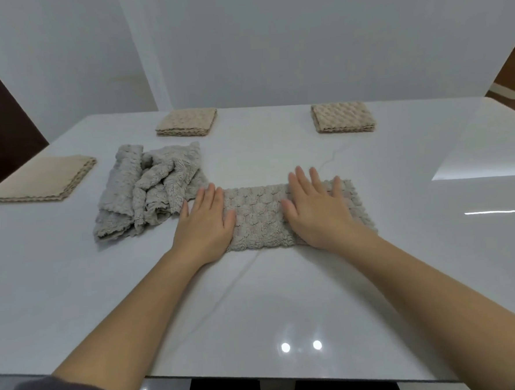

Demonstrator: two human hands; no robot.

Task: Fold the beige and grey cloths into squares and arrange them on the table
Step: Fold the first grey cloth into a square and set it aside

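My left hand (205, 220) and right hand (317, 207) lie flat, fingers straight, pressing the folded grey cloth (259, 217) onto the surface (286, 298) to set its crease; unfolded grey cloths (147, 191) wait beside, beige squares (187, 122) spaced behind.

The place looked like a room in a home, most likely a dining area. A large glossy white table (286, 298) with faint grey veining (a marble look) filled the view, and its top mirrored two round light spots (285, 347). Folded beige cloths (187, 122) and a heap of fluffy grey cloths (147, 189) lay on it, ordinary household linen. Plain white panels (301, 41) stood behind the table. Past their edges showed dark brown wood (1, 120) on the left and a warm wooden surface (513, 67) on the right.
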